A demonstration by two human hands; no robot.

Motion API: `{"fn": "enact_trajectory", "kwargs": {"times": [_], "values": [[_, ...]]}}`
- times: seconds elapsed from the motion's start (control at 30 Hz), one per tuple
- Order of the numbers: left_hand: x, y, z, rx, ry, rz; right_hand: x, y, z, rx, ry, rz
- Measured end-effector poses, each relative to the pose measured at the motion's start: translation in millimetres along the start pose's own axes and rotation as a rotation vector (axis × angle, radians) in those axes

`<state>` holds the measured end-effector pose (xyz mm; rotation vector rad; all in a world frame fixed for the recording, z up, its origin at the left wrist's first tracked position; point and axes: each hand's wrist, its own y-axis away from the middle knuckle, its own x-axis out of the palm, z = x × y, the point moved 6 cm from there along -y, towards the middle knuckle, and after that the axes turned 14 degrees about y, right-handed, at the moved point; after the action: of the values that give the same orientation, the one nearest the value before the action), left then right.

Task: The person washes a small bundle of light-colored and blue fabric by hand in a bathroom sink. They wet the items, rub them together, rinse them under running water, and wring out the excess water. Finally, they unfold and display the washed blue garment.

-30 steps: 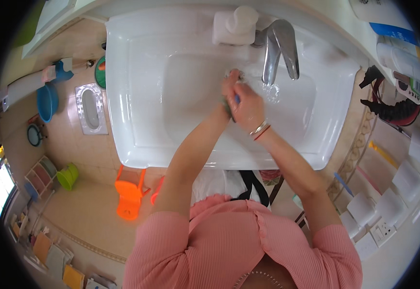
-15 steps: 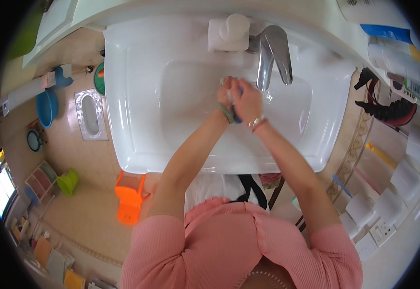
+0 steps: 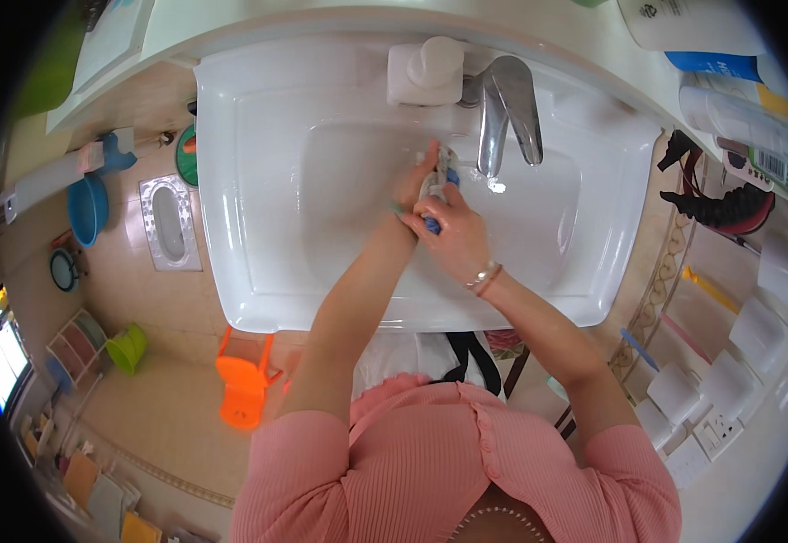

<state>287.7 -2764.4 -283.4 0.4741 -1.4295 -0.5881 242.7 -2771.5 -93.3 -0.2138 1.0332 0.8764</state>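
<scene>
Hard to tell what that blue-white bundle (image 3: 453, 174) is: the right hand (image 3: 455, 233) covers part of it, and the left hand (image 3: 409, 188) is blurry. Right's clamped around the bundle's lower end; left's up against its side, can't tell if it's gripping. Two hands, one tap (image 3: 513, 101), one bottle (image 3: 423, 77). Bundle's over the sink (image 3: 344, 271), about 8 o'clock from the tap, long axis pointing just past 12.

left, a squat toilet (image 3: 170, 223) in the tiled floor (image 3: 159, 389), a blue basin (image 3: 88, 213) near it; nearer, a lime-green bucket (image 3: 126, 349) and an orange chair (image 3: 242, 385). far right, black-and-red footwear (image 3: 727, 210); near right, a white wall socket (image 3: 714, 433).
</scene>
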Motion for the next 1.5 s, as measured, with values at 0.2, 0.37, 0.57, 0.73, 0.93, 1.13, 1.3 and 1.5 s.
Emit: {"fn": "enact_trajectory", "kwargs": {"times": [0.2, 0.37, 0.57, 0.73, 0.93, 1.13, 1.3, 1.5], "values": [[47, 36, 6, 0.431, -0.409, -0.456, 12, -65, -94, 0.385, -0.022, -0.206], [46, 37, -2, 0.439, -0.513, -0.361, 6, -49, -58, 0.085, 0.104, -0.336], [15, 26, -2, 0.336, -0.436, -0.506, 20, -57, -71, 0.165, 0.068, -0.257], [41, 36, 0, 0.385, -0.502, -0.506, 12, -59, -92, 0.274, 0.065, -0.236], [44, 26, -22, 0.634, -0.820, -0.255, 7, -31, -28, -0.140, 0.037, -0.327], [67, 49, 15, 0.341, -0.041, -0.276, 51, -67, -191, 0.329, 0.009, -0.117], [36, 39, -19, 0.272, 0.083, -0.127, 28, -34, -140, 0.365, -0.718, 0.086], [10, 5, -10, -0.006, 0.136, 0.476, -6, -2, 8, -0.109, 0.116, -0.127]]}}
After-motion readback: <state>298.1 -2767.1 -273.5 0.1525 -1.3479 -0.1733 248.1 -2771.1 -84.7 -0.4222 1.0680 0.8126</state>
